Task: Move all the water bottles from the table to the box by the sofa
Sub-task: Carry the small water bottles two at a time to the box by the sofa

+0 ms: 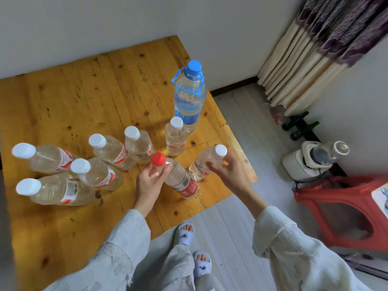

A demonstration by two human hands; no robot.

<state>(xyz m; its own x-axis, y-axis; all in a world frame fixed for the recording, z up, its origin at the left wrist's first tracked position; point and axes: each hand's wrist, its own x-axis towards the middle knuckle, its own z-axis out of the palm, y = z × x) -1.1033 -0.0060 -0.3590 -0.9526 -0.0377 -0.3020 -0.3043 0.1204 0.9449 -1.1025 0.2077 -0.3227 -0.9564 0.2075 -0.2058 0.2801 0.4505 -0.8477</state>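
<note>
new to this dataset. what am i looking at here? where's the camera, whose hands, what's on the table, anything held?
There is no robot: a person does the job with bare hands. The single picture comes from a wide-angle camera on the person's head, looking down, so edges bend.

On the wooden table stand nine water bottles: six white-capped ones untouched, a tall blue-capped bottle with a carry handle, and two being grasped.

The left hand grips the red-capped bottle just under its cap. The right hand grips a white-capped bottle near its neck. Both bottles look to be on the table or barely off it; I cannot tell which.

The target box and sofa are out of view.
</note>
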